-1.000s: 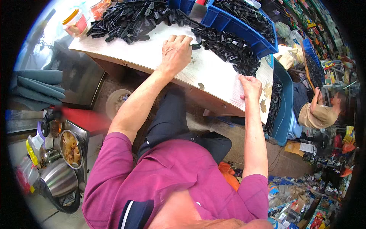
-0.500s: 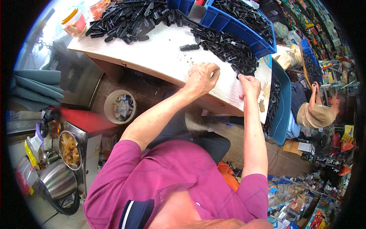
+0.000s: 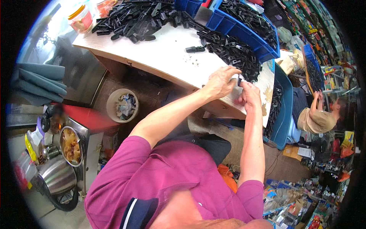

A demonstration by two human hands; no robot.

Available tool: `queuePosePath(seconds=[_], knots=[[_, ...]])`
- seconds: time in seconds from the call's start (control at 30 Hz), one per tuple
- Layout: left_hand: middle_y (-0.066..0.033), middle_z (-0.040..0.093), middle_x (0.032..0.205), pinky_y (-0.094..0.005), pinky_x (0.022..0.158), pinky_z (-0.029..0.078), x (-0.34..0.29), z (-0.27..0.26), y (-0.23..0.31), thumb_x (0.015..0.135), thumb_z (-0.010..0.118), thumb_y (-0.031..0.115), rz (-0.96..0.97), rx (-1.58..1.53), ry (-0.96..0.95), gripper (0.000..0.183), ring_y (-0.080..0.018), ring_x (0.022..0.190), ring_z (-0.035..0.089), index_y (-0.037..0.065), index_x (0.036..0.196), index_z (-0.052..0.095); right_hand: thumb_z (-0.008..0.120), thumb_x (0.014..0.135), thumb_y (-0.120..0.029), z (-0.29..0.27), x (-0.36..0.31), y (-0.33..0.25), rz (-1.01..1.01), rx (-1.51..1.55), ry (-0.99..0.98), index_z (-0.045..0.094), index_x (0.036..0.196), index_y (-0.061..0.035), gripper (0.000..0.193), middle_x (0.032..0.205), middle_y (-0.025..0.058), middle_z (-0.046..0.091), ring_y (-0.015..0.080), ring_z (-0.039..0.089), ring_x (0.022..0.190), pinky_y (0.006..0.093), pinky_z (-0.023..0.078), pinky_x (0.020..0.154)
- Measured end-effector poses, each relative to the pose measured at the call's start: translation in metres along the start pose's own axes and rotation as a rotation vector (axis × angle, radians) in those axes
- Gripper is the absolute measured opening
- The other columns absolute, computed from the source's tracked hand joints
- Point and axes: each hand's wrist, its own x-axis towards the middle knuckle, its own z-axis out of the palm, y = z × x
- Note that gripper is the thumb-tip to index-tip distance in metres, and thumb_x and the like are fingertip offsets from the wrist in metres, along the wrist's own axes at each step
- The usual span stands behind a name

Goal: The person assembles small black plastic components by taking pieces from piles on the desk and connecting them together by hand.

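Note:
Over the right part of the white table [image 3: 167,53], my two hands have come together around a small black plastic part [image 3: 239,79]. My left hand [image 3: 222,82] has its fingers bent against the part's upper end. Its lower end is pinched in my right hand [image 3: 250,96], and the fingers cover most of the piece. Just beyond them spreads a heap of similar black plastic parts [image 3: 232,51]. One black piece [image 3: 195,49] lies apart, left of that heap. A larger pile of black parts [image 3: 133,23] covers the table's far left.
A blue crate [image 3: 238,30] of black parts stands behind the heap. Right of the table is a teal tub [image 3: 286,118]. On the floor at left sits a white bucket [image 3: 110,105] with scraps. A jar [image 3: 81,20] stands at the far-left corner. Another person [image 3: 318,114] sits at right.
My left hand has moved right across the table to meet my right hand. The black part now shows between them. My right hand has drawn slightly back from the heap.

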Motion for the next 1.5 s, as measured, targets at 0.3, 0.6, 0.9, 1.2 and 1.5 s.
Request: queuePosePath(seconds=[0.3,0.6,0.9,1.2,1.5], knots=[[-0.0201,0.067,0.086,-0.0416,0.071,0.053,-0.003,-0.006,0.005,0.092,0.062,0.016,-0.115,-0.119,-0.174,0.022,-0.0346,0.080,0.068,0.001,0.108,0.063,0.060,0.093,-0.021,0.005,-0.011,0.013,-0.045,0.179,-0.143,0.062,0.086,-0.0054,0.017,0.046,-0.0007,0.041,0.0149,0.044,0.036,0.0354,0.052,0.042],[-0.0217,0.065,0.078,-0.0447,0.063,0.052,-0.002,-0.015,0.017,0.093,0.058,0.009,-0.232,-0.080,-0.048,0.008,-0.0407,0.073,0.066,0.001,0.096,0.059,0.064,0.094,-0.026,0.020,-0.023,0.010,-0.095,0.183,-0.132,0.066,0.097,-0.0031,0.024,0.046,-0.0003,0.043,0.0120,0.039,0.035,0.0290,0.041,0.037],[-0.0234,0.067,0.082,-0.0447,0.072,0.052,-0.002,0.000,0.008,0.089,0.061,0.011,-0.481,-0.123,0.112,0.014,-0.0366,0.078,0.068,-0.002,0.091,0.062,0.065,0.094,-0.033,0.040,-0.027,0.014,-0.208,0.070,-0.061,0.066,0.098,-0.0043,0.028,0.047,-0.0025,0.042,0.0094,0.036,0.035,0.0253,0.033,0.035],[-0.0109,0.065,0.097,-0.0458,0.084,0.047,0.030,-0.099,-0.037,0.081,0.070,0.023,-0.246,0.841,0.019,0.025,-0.0354,0.100,0.055,0.007,0.099,0.064,0.045,0.101,-0.028,0.041,-0.033,0.020,-0.268,0.281,-0.020,0.051,0.088,-0.0016,0.030,0.049,-0.0017,0.034,0.0094,0.035,0.037,0.0301,0.044,0.033],[-0.0225,0.067,0.092,-0.0435,0.080,0.049,0.016,-0.100,-0.009,0.089,0.061,0.015,-0.311,0.232,-0.207,0.017,-0.0384,0.094,0.064,0.001,0.098,0.061,0.042,0.097,-0.037,0.041,-0.035,0.017,-0.203,0.405,0.112,0.051,0.086,-0.0045,0.036,0.049,-0.0034,0.030,0.0093,0.033,0.039,0.0340,0.050,0.038]])
